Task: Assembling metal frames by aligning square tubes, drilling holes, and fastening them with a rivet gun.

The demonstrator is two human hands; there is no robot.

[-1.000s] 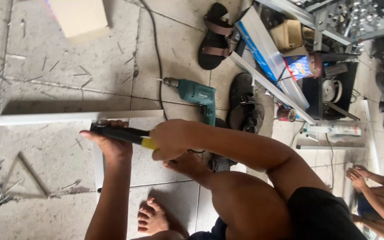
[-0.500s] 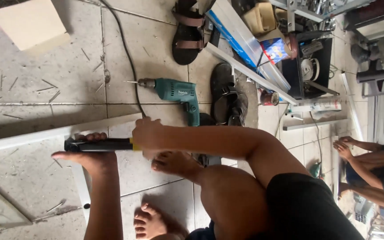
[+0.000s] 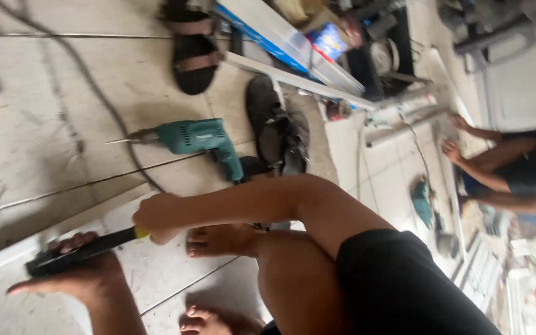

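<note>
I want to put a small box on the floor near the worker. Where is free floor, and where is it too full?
Bare tiles lie left of the drill, crossed only by a dark cable. A smaller free patch sits between the two feet. Crowded: around the sandals, the white strips and the clutter at top right.

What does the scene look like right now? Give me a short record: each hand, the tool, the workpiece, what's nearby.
right hand: grips the yellow handle end of the tool
left hand: lies on the tool's dark end, pressing on the strip
tool: long, black with yellow handle; kind unclear
strip: pale, long, flat on the tiled floor
drill: teal, lying on the floor, untouched
sandals: beyond the drill
other person: sitting at far right
</note>
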